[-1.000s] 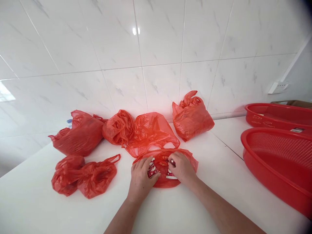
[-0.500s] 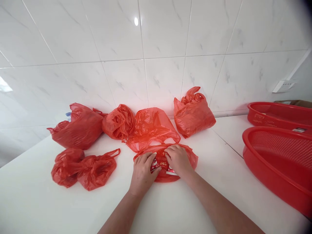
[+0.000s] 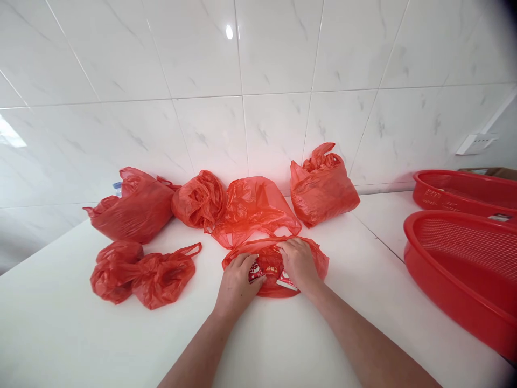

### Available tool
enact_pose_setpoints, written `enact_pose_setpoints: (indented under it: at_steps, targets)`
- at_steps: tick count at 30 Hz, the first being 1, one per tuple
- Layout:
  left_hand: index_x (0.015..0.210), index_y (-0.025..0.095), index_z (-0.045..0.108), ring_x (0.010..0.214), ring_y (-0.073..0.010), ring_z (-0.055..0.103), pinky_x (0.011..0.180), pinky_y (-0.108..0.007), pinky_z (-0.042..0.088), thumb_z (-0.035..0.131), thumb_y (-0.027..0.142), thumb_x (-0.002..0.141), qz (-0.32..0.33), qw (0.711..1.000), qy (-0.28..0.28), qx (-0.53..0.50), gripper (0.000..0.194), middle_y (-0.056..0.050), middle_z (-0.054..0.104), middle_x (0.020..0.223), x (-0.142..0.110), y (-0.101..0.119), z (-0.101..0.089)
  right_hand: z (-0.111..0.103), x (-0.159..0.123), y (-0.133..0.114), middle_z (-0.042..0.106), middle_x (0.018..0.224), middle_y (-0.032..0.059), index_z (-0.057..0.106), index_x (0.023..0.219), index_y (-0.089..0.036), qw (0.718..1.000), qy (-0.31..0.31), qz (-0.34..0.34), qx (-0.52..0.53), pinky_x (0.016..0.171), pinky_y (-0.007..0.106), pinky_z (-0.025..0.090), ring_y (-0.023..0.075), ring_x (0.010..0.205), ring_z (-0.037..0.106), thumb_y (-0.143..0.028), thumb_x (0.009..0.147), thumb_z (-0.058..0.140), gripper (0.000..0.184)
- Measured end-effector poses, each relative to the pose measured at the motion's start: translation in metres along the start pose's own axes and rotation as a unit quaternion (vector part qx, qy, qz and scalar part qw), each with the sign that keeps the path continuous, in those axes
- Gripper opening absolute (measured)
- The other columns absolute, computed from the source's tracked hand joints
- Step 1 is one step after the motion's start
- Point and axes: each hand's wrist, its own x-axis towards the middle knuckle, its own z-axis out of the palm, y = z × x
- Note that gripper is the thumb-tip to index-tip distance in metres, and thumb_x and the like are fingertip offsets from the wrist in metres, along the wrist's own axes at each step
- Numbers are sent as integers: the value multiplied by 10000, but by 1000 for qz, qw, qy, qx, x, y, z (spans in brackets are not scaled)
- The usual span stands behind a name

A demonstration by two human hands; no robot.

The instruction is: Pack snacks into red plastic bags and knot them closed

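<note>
On the white table in front of me a red plastic bag (image 3: 319, 258) lies flattened, with gold lettering showing in its middle. My left hand (image 3: 238, 280) curls over the bag's left part, thumb and fingers around a red-and-white printed packet (image 3: 254, 271). At the right, my right hand (image 3: 301, 264) bends its fingers over a second red-and-white packet (image 3: 286, 279), whose pale edge points toward me. Both packets are partly covered by my fingers, and whether they lie inside or on top of the bag is hard to see.
Behind it spreads a loose red bag (image 3: 258, 207). A bunched bag (image 3: 200, 199) and filled bags (image 3: 135, 210) (image 3: 325, 191) stand along the tiled wall. A knotted red bag (image 3: 161, 280) lies at the left. Two red baskets (image 3: 440, 291) (image 3: 440, 196) are at the right.
The right hand has shifted slightly right and more of the packet beneath it shows. The left hand stays on its packet. The whole view has moved a little.
</note>
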Motion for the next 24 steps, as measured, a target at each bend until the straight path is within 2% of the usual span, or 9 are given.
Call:
enact_pose_setpoints:
  at_steps: [4, 8, 10, 14, 18, 20, 24]
  targets:
    - [1140, 245, 569, 1063, -247, 556, 937, -412, 454, 654, 256, 730, -2, 1000, -1, -7, 419, -61, 595, 1162, 1, 2, -2, -3, 0, 0, 658, 871, 46, 657, 906, -223, 999, 27, -5, 20, 837, 361, 379, 211, 882, 531, -140, 894, 401, 270]
    - [1137, 227, 571, 1077, -249, 550, 950, -410, 444, 660, 252, 728, -8, 1000, 0, -7, 419, -68, 591, 1173, 1, 3, -3, -5, -3, -6, 642, 1019, 59, 616, 1080, -227, 998, 44, -23, 30, 906, 379, 364, 217, 998, 518, -157, 866, 476, 265]
    - [1130, 220, 571, 1067, -249, 554, 936, -409, 449, 667, 244, 721, -8, 1000, 3, -9, 421, -71, 594, 1165, 1, 2, -2, -6, -6, -10, 641, 979, 51, 634, 1014, -235, 999, 26, -39, 27, 880, 375, 376, 212, 952, 526, -186, 862, 501, 208]
    - [1122, 221, 570, 1034, -259, 568, 898, -427, 459, 662, 222, 716, -8, 1000, 10, -8, 417, -79, 602, 1145, 1, 0, -1, -5, -13, -17, 622, 773, 25, 641, 748, -221, 995, -55, -86, 1, 812, 367, 392, 201, 818, 520, -232, 809, 582, 85]
    - [1131, 211, 565, 1033, -262, 569, 900, -427, 456, 651, 208, 715, -13, 1000, 10, -2, 424, -85, 607, 1138, 2, 0, -1, 0, -16, -16, 610, 723, 17, 616, 673, -206, 989, -93, -114, -13, 800, 363, 394, 193, 785, 517, -130, 735, 592, 101]
    - [1134, 206, 562, 1024, -257, 573, 895, -419, 458, 644, 206, 718, -14, 1000, 10, -1, 424, -84, 611, 1132, 2, 0, -1, 0, -15, -15, 615, 722, 13, 628, 697, -209, 992, -71, -103, 10, 790, 350, 402, 185, 776, 519, -97, 743, 563, 137]
    - [1139, 216, 563, 1016, -258, 575, 885, -420, 454, 637, 208, 728, -11, 1000, 15, 6, 418, -79, 613, 1133, 1, 2, -3, -3, -10, -12, 648, 849, 22, 662, 869, -223, 995, 23, -71, 72, 814, 342, 414, 185, 851, 539, -127, 833, 497, 194]
